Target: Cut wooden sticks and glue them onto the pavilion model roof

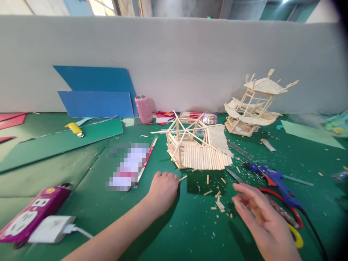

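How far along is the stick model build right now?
Done: one stick pagoda stands finished-looking at the back. In hand: the left hand pinches a short stick beside the nearer stick model, roofed on its near side; the right hand hovers open near the blue glue gun. Left: its far-side frame is bare, and cut pieces lie loose.

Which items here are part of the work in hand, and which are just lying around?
In hand: left hand closed on a short stick; right hand open above the stick offcuts; stick roof model; glue gun; scissors.

Lying about: pink cup; blue boards; yellow lighter; power strip; finished stick tower.
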Action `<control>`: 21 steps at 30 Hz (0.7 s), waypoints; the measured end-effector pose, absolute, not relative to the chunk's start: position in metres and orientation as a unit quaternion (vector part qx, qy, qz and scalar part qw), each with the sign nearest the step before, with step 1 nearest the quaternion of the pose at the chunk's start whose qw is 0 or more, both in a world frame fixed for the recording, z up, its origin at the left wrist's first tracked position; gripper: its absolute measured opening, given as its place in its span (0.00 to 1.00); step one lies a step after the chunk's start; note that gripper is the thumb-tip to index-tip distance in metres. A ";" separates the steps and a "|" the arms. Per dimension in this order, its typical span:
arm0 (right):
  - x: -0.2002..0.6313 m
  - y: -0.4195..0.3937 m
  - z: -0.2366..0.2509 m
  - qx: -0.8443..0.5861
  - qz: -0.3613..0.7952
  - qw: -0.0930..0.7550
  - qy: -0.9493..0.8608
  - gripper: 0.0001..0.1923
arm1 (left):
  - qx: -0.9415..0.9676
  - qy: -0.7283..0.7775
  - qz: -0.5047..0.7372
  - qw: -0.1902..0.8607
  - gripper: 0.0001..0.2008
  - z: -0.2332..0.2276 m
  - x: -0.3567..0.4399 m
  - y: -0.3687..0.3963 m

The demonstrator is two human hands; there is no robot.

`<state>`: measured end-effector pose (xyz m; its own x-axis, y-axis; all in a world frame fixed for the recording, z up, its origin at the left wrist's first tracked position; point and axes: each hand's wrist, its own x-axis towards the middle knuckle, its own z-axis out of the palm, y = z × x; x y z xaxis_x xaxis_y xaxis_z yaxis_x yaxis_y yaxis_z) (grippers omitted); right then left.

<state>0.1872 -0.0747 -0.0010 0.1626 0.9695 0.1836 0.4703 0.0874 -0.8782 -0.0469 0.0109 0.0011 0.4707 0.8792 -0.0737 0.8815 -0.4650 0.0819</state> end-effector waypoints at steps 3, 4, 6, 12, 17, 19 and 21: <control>0.182 -0.076 -0.012 -0.616 0.299 0.419 -0.596 0.13 | 0.858 0.507 0.005 0.084 0.10 0.006 -0.046 0.000; 0.179 -0.077 -0.015 -0.611 0.320 0.413 -0.595 0.13 | 0.858 0.503 0.014 0.100 0.10 0.008 -0.045 -0.008; 0.168 -0.078 -0.018 -0.591 0.377 0.412 -0.582 0.14 | 0.856 0.496 0.032 0.142 0.08 0.012 -0.039 -0.028; 0.121 -0.079 -0.005 -0.494 0.482 0.477 -0.545 0.10 | 0.740 0.472 0.238 0.417 0.05 0.022 -0.020 -0.062; 0.112 -0.070 0.018 -0.470 0.420 0.522 -0.574 0.14 | 0.701 0.407 0.301 0.503 0.14 0.018 -0.026 -0.062; 0.128 -0.065 0.027 -0.480 0.374 0.550 -0.573 0.16 | 0.685 0.395 0.325 0.519 0.15 0.009 -0.031 -0.064; 0.151 -0.060 0.036 -0.506 0.305 0.605 -0.534 0.18 | 0.658 0.385 0.313 0.567 0.16 0.000 -0.035 -0.068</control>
